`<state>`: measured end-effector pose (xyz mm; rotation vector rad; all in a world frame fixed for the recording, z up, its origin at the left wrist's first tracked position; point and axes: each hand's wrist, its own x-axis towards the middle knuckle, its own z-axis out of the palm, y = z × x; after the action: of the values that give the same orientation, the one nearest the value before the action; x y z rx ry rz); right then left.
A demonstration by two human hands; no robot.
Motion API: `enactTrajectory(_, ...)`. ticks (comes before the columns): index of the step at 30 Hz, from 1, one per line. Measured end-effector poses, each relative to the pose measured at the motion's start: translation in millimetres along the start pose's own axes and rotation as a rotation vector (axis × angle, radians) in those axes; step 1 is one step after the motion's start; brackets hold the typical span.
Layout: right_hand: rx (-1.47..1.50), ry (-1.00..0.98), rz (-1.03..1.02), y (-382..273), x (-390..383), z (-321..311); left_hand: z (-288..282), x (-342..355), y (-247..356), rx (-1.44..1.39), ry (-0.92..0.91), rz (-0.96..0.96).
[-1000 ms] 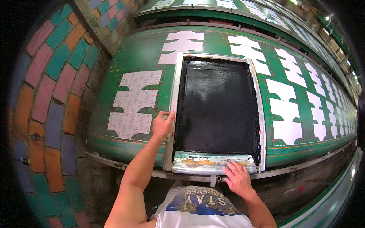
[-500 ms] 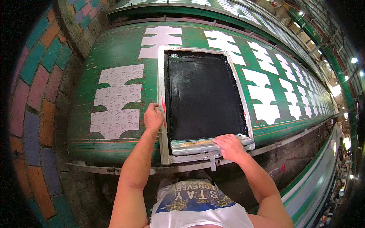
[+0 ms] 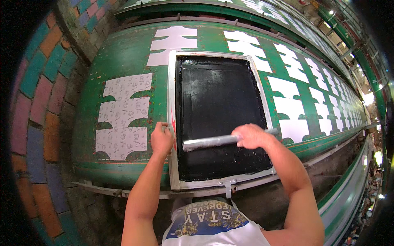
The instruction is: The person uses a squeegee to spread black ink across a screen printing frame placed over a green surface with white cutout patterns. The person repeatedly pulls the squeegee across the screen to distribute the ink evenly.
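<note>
A screen printing frame with pale metal bars and a dark, wet-looking black mesh lies on the green table. My left hand is closed at the frame's left bar, its fingers curled against the edge. Across the lower part of the mesh lies a long silvery squeegee, slightly tilted, its right end higher. Wrapped over its right half, my right hand grips it; the blade's underside is hidden.
Printed white fabric pieces lie left of the frame. Plain white pieces run in rows to the right along the green table. A metal rail with a bracket follows the near edge. Coloured brick paving is at the left.
My right hand has moved the squeegee from the frame's near end up over the mesh. My left hand stays at the left bar. The view has shifted slightly.
</note>
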<state>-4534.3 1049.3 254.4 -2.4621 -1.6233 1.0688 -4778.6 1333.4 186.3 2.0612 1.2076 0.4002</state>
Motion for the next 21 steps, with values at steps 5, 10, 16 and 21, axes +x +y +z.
enactTrajectory(5, -0.094, 0.281, -0.032, 60, 84, -59, 3, 3, 2, 0.056, -0.01, -0.015)
enactTrajectory(10, -0.182, 0.472, -0.055, 106, 168, -120, 7, 6, -3, 0.033, 0.013, 0.007)
enactTrajectory(16, -0.261, 0.62, -0.058, 137, 243, -164, 8, 6, -4, 0.049, 0.014, -0.009)
enactTrajectory(21, -0.236, 0.571, -0.027, 145, 267, -189, 9, 6, 0, 0.026, 0.012, -0.037)
